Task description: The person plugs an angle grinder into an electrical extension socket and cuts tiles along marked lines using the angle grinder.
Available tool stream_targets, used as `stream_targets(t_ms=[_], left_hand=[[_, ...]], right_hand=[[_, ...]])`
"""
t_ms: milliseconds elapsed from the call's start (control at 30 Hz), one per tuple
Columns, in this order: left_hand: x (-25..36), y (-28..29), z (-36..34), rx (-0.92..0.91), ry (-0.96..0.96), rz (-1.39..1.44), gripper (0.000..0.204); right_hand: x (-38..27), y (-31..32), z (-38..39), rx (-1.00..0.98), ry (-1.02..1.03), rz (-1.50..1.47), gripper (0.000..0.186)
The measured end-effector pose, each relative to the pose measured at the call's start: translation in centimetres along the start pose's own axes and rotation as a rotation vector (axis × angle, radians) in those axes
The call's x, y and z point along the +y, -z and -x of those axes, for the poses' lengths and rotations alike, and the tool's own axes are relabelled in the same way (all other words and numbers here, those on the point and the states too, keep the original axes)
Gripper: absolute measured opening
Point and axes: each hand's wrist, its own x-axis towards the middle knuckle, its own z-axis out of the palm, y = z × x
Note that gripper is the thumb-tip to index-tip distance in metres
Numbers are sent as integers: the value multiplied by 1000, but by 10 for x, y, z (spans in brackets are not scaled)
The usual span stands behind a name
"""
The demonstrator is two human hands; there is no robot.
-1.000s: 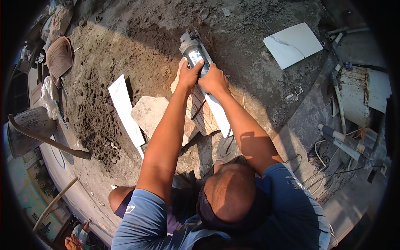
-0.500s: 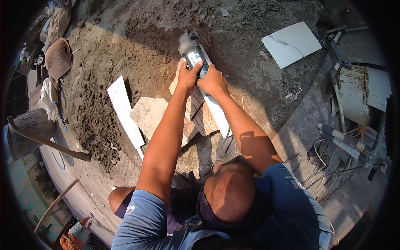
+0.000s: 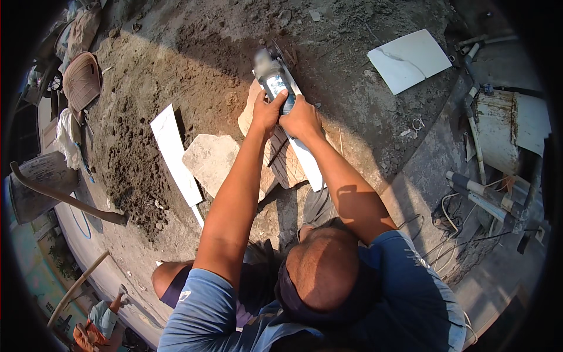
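Both arms reach forward to an angle grinder (image 3: 274, 81) with a blue-and-white body. My left hand (image 3: 267, 114) is closed round the body, its thumb lying along the top. Just behind it, my right hand (image 3: 302, 120) is closed on the rear part, and its fingers are partly hidden. The grinder's head is blurred and points away from me. Beneath the tool and my right hand runs a long white tile strip (image 3: 308, 165), reaching back toward my foot. Under the strip lie a patterned tile piece (image 3: 293, 167) and a pale stone slab (image 3: 211, 163).
A narrow white tile strip (image 3: 175, 154) lies left of the slab. At the far right is a larger grey-veined white tile (image 3: 409, 61). Pipes (image 3: 478, 188) and cables stand right. A bucket (image 3: 47, 182), a wooden handle (image 3: 70, 196) and another person (image 3: 94, 331) are at left.
The grinder and both hands have shifted very slightly right, with the same grip. At the lower left, the other person has come further into view.
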Motion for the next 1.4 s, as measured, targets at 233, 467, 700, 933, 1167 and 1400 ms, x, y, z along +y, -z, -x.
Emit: stream_targets(t_ms=[233,467,700,933,1167,1400], left_hand=[[6,-1,-3,25,-1,-44,66],[2,0,2,4,10,-15,65],[1,-6,16,-1,33,-12,68],[6,0,-3,-4,10,-24,64],[2,-2,2,5,9,-8,63],[-1,-3,13,7,20,-14,63]], right_hand=[[-6,4,-1,0,-3,-2,55],[-2,3,5,4,0,8,54],[5,7,12,-25,-17,-2,60],[-8,8,1,-16,-22,-27,59],[1,0,-1,6,-2,13,55],[5,0,11,22,4,-2,56]])
